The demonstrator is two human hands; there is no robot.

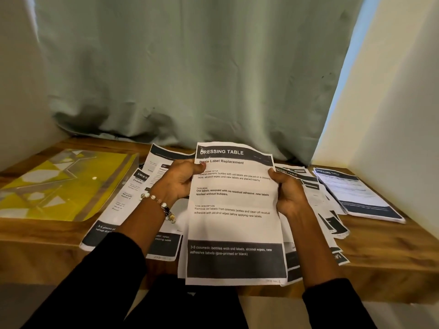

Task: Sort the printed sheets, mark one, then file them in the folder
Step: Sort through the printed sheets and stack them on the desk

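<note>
Above the near edge of the wooden desk (pixel 384 248), both hands hold one printed sheet (pixel 235 224), headed "DRESSING TABLE / Bottle Label Replacement", upright and facing the camera. Left hand (pixel 181 180) pinches its left margin, thumb on the front. Right hand (pixel 288 192) grips the right margin, fingers curled behind.

Loose sheets (pixel 133 198) lie fanned and overlapping on the desk under and beside the hands. A squared stack (pixel 356 195) sits at the right. The yellow folder (pixel 64 184), in a clear cover, lies flat at the far left, well apart from the held sheet. No pen in view.

Risks, as judged:
- Held sheet already creased at top and right edge; a tighter grip likely crumples it further.
- Several loose sheets overhang the desk's front edge. A sleeve or forearm brushing them could slide them to the floor.
- Headings look near-identical across sheets, so a page could land in the wrong pile.
- Sheets directly behind the held one may lift with it; cannot tell whether more than one is gripped.
</note>
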